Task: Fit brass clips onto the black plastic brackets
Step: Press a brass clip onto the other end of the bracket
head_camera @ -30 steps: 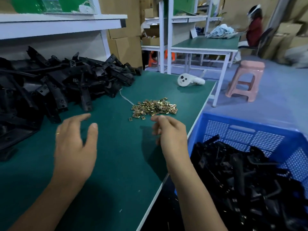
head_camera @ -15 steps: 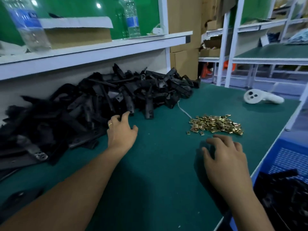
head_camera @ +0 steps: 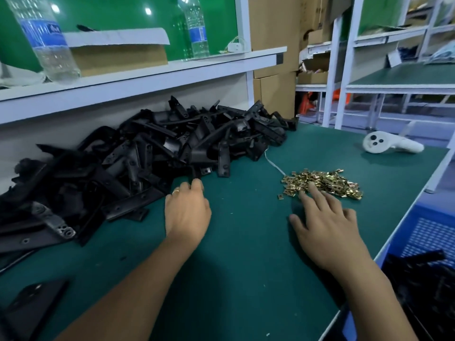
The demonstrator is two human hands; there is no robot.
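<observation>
Left hand (head_camera: pixel 187 212) pinches a bracket (head_camera: pixel 197 174) at the pile's edge, mid-frame; right hand (head_camera: pixel 327 225), fingers spread, touches the clips (head_camera: pixel 325 183) (right of centre). Tugging could topple neighbouring brackets; clips may scatter.

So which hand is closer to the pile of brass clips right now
Right. The right hand has its fingertips at the near edge of the brass clips; the left hand is off to their left, at the black brackets.

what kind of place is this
Probably a small factory assembly bench: a big heap of black plastic brackets, a loose pile of brass clips on the green work mat, and stacked cardboard boxes behind.
</observation>
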